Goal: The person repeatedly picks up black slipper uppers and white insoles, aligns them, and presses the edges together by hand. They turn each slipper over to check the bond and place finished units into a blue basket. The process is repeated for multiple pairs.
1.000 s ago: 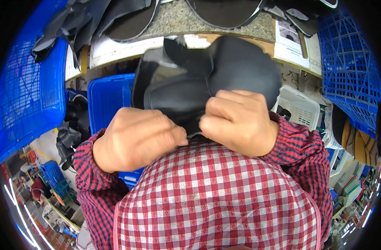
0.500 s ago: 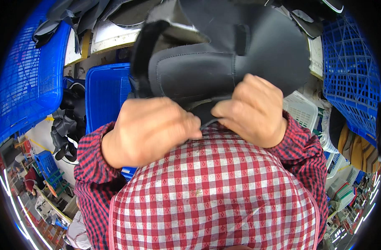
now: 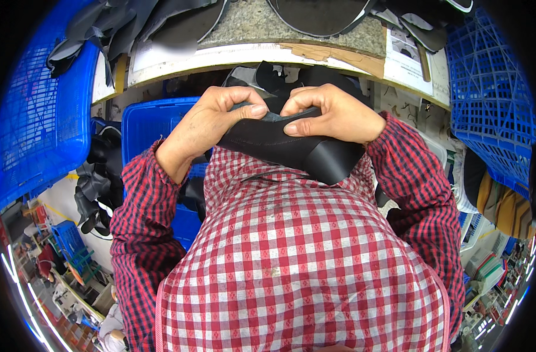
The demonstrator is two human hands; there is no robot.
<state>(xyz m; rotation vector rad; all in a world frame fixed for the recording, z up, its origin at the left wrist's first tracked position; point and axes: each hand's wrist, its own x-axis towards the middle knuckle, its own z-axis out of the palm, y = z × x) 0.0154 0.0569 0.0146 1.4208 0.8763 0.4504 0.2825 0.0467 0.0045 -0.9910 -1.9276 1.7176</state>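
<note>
Pinching black stitched panel (image 3: 285, 145), left hand (image 3: 206, 120) and right hand (image 3: 331, 114), panel's underside hidden, black pieces (image 3: 121, 26) over left edge of workbench (image 3: 233, 57) cropped

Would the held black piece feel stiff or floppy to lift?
Probably floppy: the black piece bends and hangs below the left hand and right hand. Likely light, as its edge looks thin; perhaps slippery, given its smooth sheen.

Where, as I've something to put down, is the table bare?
Bare stone slab shows between the left black pieces and the rounded black piece. The left pieces and right-hand scraps crowd the far corners.
</note>
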